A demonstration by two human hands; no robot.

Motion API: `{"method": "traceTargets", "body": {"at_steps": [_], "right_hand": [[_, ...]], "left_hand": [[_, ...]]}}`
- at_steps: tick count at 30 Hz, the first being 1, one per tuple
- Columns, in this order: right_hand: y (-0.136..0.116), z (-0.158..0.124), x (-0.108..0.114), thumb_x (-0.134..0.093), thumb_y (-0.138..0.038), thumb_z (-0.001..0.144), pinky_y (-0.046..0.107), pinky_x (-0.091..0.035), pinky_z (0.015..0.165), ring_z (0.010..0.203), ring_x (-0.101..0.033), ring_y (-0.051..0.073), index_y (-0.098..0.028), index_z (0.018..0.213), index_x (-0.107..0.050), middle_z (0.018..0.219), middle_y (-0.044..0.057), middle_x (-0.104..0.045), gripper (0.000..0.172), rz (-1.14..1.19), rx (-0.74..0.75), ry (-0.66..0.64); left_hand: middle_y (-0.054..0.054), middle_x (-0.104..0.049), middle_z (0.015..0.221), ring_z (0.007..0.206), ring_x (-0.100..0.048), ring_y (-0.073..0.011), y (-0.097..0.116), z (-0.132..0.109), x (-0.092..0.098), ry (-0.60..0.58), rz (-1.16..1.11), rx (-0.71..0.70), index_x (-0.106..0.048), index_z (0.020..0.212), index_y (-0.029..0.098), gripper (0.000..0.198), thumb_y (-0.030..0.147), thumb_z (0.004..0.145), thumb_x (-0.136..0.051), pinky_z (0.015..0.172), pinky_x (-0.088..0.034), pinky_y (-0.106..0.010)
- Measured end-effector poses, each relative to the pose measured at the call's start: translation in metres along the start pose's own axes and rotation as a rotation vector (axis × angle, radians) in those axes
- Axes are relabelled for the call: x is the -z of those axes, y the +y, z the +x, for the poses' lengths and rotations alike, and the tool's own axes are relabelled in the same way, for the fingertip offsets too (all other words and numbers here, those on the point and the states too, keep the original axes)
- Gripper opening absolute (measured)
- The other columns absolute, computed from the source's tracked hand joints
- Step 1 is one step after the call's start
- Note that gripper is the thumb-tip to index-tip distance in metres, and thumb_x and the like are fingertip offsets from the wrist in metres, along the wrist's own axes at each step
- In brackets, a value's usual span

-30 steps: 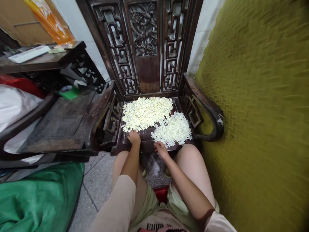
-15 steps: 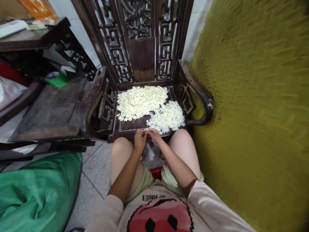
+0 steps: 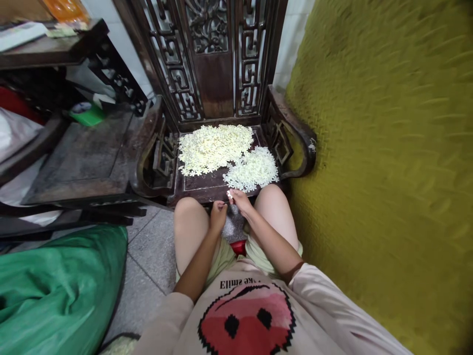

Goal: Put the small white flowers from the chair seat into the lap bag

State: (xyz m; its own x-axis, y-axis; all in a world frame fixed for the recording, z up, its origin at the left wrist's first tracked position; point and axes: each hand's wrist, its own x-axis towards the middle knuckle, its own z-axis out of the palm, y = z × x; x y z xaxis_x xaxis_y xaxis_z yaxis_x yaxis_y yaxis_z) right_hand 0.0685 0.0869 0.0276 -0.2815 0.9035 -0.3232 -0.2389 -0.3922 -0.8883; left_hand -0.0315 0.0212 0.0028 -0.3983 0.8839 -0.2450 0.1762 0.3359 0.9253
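Two piles of small star-shaped flowers lie on the seat of a dark carved wooden chair [image 3: 201,185]. The larger, yellowish flower pile [image 3: 214,148] is at the back left. Nearer and to the right is a whiter flower pile [image 3: 253,168]. In front of the seat edge, my right hand [image 3: 242,201] pinches a small white flower [image 3: 229,195] at its fingertips. My left hand [image 3: 219,213] is closed just left of it, a short gap away, between my knees. Something thin and dark seems to show at its fingertips, too small to name.
Curved armrests flank the seat, the right one [image 3: 308,143] beside a large yellow-green woven surface [image 3: 369,172]. On the left stand another wooden seat [image 3: 81,158] with a green tape roll [image 3: 88,116] and a green cloth bundle [image 3: 66,286] on the floor.
My hands, touching at the fingertips before, have come apart. The right hand now sits slightly higher than the left, with a white flower showing in it. The view has shifted slightly.
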Motion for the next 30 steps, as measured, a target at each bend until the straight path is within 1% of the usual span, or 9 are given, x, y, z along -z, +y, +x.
{"method": "traceTargets", "body": {"at_steps": [3,5,8,10,13,18,23,27,30], "right_hand": [[0.002,-0.005,-0.001,-0.063,-0.055,0.064,0.020,-0.028,0.045,0.041,-0.031,0.004,-0.017,0.059,-0.050,0.045,-0.007,-0.039,0.041,0.087,-0.026,-0.007],[0.001,-0.006,-0.001,-0.063,-0.053,0.065,0.020,-0.030,0.046,0.041,-0.031,0.004,-0.017,0.060,-0.049,0.044,-0.008,-0.036,0.039,0.143,-0.091,-0.009],[-0.001,-0.006,0.002,-0.066,-0.046,0.065,0.020,-0.035,0.050,0.046,-0.040,0.005,-0.016,0.069,-0.055,0.052,-0.005,-0.046,0.032,0.175,-0.215,-0.042],[-0.001,-0.004,0.003,-0.069,-0.039,0.064,0.020,-0.037,0.053,0.051,-0.045,0.005,-0.016,0.076,-0.058,0.060,-0.003,-0.052,0.028,0.178,-0.245,-0.079],[0.004,-0.002,0.005,-0.071,-0.036,0.062,0.019,-0.036,0.052,0.053,-0.046,0.005,-0.016,0.078,-0.059,0.064,-0.003,-0.055,0.028,0.163,-0.203,-0.099],[0.013,0.001,0.002,-0.069,-0.046,0.058,0.020,-0.029,0.047,0.046,-0.038,0.004,-0.016,0.071,-0.056,0.057,-0.005,-0.051,0.035,0.101,-0.112,-0.045],[0.014,-0.002,0.001,-0.065,-0.052,0.059,0.022,-0.028,0.049,0.046,-0.037,0.006,-0.015,0.064,-0.054,0.052,-0.004,-0.049,0.039,-0.043,-0.050,-0.050],[0.012,-0.004,0.001,-0.059,-0.060,0.062,0.023,-0.026,0.049,0.044,-0.034,0.007,-0.017,0.052,-0.046,0.045,-0.005,-0.041,0.046,-0.104,-0.032,-0.064],[0.011,-0.006,0.000,-0.057,-0.064,0.062,0.023,-0.023,0.047,0.042,-0.030,0.006,-0.019,0.051,-0.039,0.043,-0.006,-0.034,0.050,-0.078,-0.060,-0.054]], "left_hand": [[-0.001,-0.057,0.075,0.070,-0.055,-0.0138,-0.001,0.006,-0.004,-0.003,0.026,0.027,-0.049,0.087,0.018,0.014,0.026,0.075,-0.050,0.069,-0.042,-0.027],[-0.001,-0.058,0.075,0.069,-0.055,-0.0137,0.001,0.008,-0.006,-0.003,0.059,0.037,-0.049,0.086,0.018,0.013,0.025,0.075,-0.050,0.068,-0.041,-0.026],[-0.001,-0.058,0.075,0.068,-0.055,-0.0135,0.003,0.009,-0.009,-0.018,0.083,0.041,-0.049,0.086,0.019,0.011,0.023,0.076,-0.048,0.068,-0.041,-0.026],[-0.001,-0.058,0.076,0.070,-0.055,-0.0136,0.003,0.009,-0.009,-0.020,0.079,0.027,-0.049,0.085,0.019,0.010,0.022,0.076,-0.047,0.068,-0.041,-0.026],[-0.002,-0.059,0.078,0.071,-0.056,-0.0138,0.001,0.009,-0.009,-0.017,0.075,0.025,-0.049,0.085,0.019,0.010,0.023,0.076,-0.047,0.068,-0.041,-0.026],[-0.001,-0.060,0.076,0.070,-0.056,-0.0139,0.002,0.009,-0.012,-0.048,0.088,0.027,-0.050,0.084,0.019,0.010,0.025,0.076,-0.047,0.069,-0.040,-0.026],[-0.001,-0.061,0.075,0.068,-0.056,-0.0134,0.007,0.005,-0.012,-0.052,0.067,0.025,-0.050,0.081,0.019,0.008,0.024,0.076,-0.046,0.070,-0.040,-0.026],[-0.001,-0.062,0.077,0.070,-0.057,-0.0131,0.006,0.005,-0.011,-0.053,0.053,0.028,-0.050,0.081,0.019,0.007,0.021,0.076,-0.045,0.072,-0.040,-0.026],[-0.002,-0.061,0.077,0.071,-0.057,-0.0136,0.003,0.007,-0.012,-0.048,0.079,0.041,-0.049,0.085,0.019,0.011,0.021,0.075,-0.046,0.071,-0.040,-0.026]]}}
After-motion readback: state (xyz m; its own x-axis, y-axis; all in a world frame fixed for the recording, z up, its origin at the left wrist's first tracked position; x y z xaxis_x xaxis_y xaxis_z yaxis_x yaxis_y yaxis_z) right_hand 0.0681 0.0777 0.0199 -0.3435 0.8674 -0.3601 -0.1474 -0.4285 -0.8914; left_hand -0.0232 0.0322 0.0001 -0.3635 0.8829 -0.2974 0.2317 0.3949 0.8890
